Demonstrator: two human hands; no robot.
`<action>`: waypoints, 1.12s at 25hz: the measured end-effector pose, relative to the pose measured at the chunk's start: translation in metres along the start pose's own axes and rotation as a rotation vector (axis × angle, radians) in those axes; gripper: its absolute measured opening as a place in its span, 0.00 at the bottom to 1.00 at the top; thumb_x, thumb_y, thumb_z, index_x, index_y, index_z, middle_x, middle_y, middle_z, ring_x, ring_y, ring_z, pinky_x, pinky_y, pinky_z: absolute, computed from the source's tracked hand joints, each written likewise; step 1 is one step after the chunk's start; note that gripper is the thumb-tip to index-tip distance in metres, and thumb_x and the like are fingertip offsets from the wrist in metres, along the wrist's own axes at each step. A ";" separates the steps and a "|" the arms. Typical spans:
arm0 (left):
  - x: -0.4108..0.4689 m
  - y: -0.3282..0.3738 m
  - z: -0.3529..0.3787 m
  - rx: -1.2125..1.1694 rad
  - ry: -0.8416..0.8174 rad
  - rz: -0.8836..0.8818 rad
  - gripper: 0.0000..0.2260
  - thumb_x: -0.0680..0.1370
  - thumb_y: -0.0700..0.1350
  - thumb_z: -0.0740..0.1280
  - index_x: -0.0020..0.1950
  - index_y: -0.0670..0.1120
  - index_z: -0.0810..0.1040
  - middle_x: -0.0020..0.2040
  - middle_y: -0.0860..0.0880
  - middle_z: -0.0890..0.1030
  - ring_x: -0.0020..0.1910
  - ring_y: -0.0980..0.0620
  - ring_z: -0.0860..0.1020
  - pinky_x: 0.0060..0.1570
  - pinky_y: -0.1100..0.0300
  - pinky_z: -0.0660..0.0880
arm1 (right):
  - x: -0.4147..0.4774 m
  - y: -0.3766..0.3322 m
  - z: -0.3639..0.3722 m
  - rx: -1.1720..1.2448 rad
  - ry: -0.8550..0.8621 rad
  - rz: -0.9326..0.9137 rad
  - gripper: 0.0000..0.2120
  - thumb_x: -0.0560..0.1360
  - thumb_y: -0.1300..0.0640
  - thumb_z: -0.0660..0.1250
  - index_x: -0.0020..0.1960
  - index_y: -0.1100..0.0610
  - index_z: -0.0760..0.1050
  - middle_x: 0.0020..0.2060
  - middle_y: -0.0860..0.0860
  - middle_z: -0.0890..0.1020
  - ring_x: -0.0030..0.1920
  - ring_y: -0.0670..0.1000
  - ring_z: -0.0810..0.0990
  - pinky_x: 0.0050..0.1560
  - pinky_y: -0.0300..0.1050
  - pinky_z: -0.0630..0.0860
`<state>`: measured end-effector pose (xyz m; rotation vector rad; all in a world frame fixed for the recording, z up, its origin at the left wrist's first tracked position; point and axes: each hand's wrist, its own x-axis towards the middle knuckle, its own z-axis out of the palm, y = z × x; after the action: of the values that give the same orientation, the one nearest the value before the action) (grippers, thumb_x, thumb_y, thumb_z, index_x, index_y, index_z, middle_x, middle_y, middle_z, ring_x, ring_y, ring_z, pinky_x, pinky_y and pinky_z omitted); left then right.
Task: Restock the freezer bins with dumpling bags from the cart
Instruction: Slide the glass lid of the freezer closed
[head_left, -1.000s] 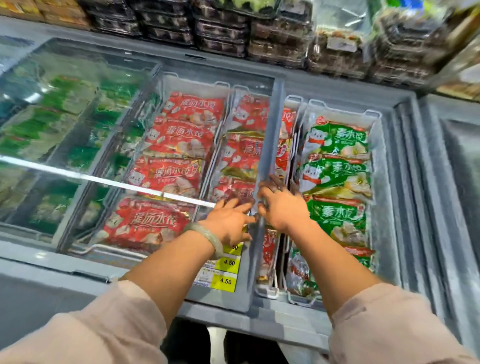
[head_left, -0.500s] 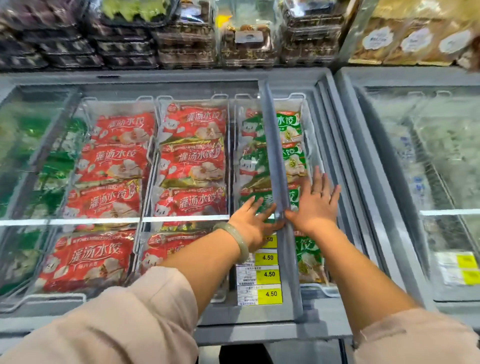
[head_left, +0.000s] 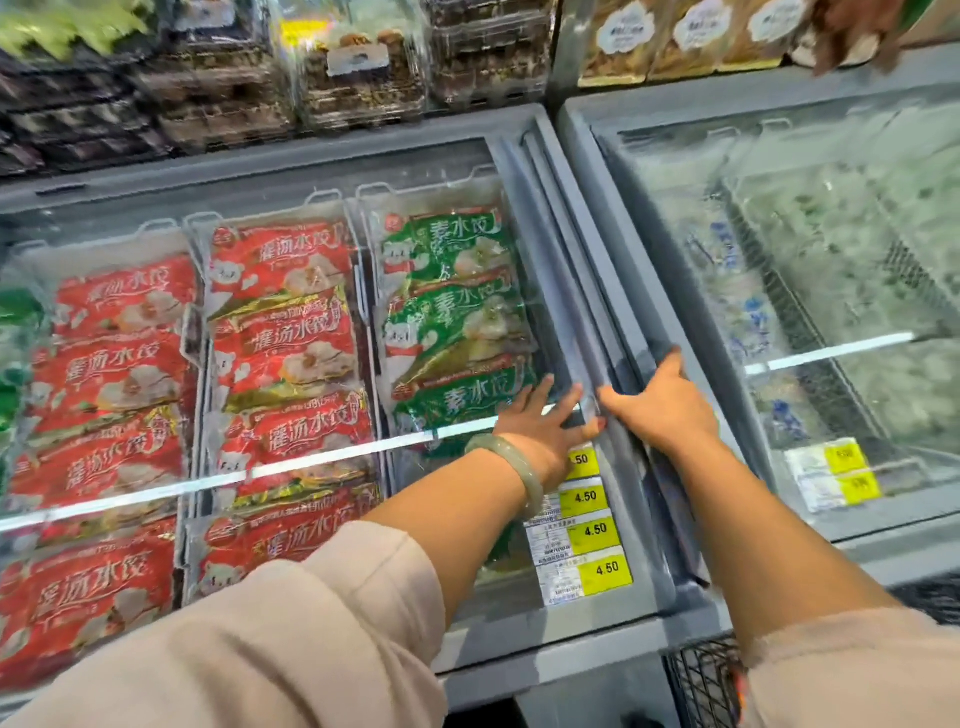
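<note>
Red dumpling bags (head_left: 280, 353) fill two freezer bins, and green dumpling bags (head_left: 457, 291) fill the bin to their right. All lie under the sliding glass lid, whose grey frame bar (head_left: 550, 291) stands at the freezer's right end. My left hand (head_left: 540, 421), with a pale bangle on the wrist, presses flat on the glass, fingers spread, thumb against the bar. On the other side of that bar my right hand (head_left: 660, 400) lies over the grey rails. Neither hand holds a bag.
Yellow 4.50 price labels (head_left: 602, 530) sit on the lid's near right corner. A second closed freezer (head_left: 831, 260) with pale bags adjoins on the right. Packed trays (head_left: 311, 67) line the shelf behind. A black wire cart edge (head_left: 701, 680) shows at the bottom right.
The glass lid has slid right under both hands, from over the red bins to the freezer's right end, and now covers the green bin. My view has swung right too.
</note>
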<state>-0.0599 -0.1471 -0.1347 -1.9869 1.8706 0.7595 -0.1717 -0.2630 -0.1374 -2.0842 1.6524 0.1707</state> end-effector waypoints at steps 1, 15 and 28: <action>0.005 0.004 -0.002 -0.006 -0.010 -0.001 0.27 0.82 0.52 0.54 0.76 0.63 0.44 0.78 0.52 0.37 0.77 0.41 0.36 0.76 0.43 0.43 | 0.001 0.004 0.000 0.032 -0.002 0.020 0.51 0.66 0.36 0.66 0.77 0.58 0.46 0.66 0.61 0.73 0.66 0.62 0.72 0.63 0.56 0.71; 0.038 0.030 -0.016 0.050 0.000 0.039 0.26 0.82 0.51 0.53 0.76 0.63 0.44 0.78 0.51 0.37 0.77 0.41 0.37 0.76 0.45 0.44 | 0.021 0.017 -0.017 -0.043 -0.006 -0.090 0.26 0.75 0.47 0.63 0.65 0.61 0.64 0.58 0.63 0.78 0.58 0.67 0.76 0.54 0.54 0.73; -0.110 -0.095 0.019 -0.384 0.246 -0.390 0.26 0.80 0.42 0.58 0.77 0.52 0.55 0.76 0.48 0.62 0.71 0.45 0.66 0.68 0.49 0.69 | -0.017 -0.011 -0.021 -0.355 -0.033 -0.099 0.30 0.75 0.58 0.63 0.73 0.61 0.53 0.64 0.63 0.72 0.63 0.65 0.73 0.55 0.57 0.72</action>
<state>0.0303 -0.0366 -0.1000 -2.6868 1.4531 0.8322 -0.1702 -0.2552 -0.1093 -2.4013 1.5859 0.4938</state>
